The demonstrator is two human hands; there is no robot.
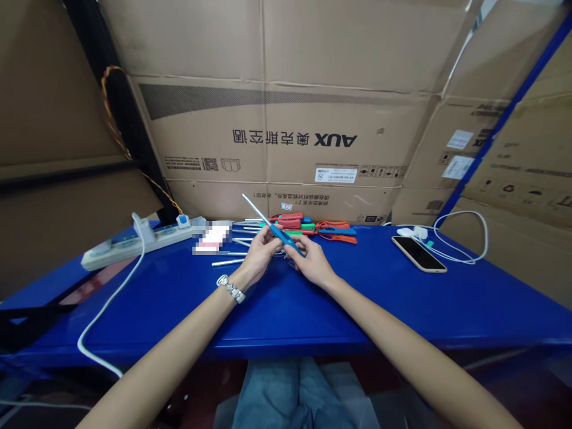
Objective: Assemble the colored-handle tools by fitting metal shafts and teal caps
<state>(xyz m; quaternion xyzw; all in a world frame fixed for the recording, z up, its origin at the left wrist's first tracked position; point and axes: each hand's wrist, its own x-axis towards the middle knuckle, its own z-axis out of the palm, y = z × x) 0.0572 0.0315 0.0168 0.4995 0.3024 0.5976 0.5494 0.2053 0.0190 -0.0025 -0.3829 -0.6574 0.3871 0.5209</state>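
Both my hands hold one screwdriver [276, 229] with a blue handle and a bare metal shaft that points up and to the left. My left hand [259, 253], with a bracelet at the wrist, pinches it where shaft and handle meet. My right hand [310, 259] is closed round the blue handle's end. Just behind my hands lie several red, green and blue screwdriver handles [313, 227] and loose metal shafts [235, 250] on the blue table [277, 310].
A white power strip [134, 241] with a plug and white cable lies at the left. A phone [419, 253] lies face up at the right, with a white charger and cable [465, 241] behind it. Cardboard boxes [277, 137] wall the back.
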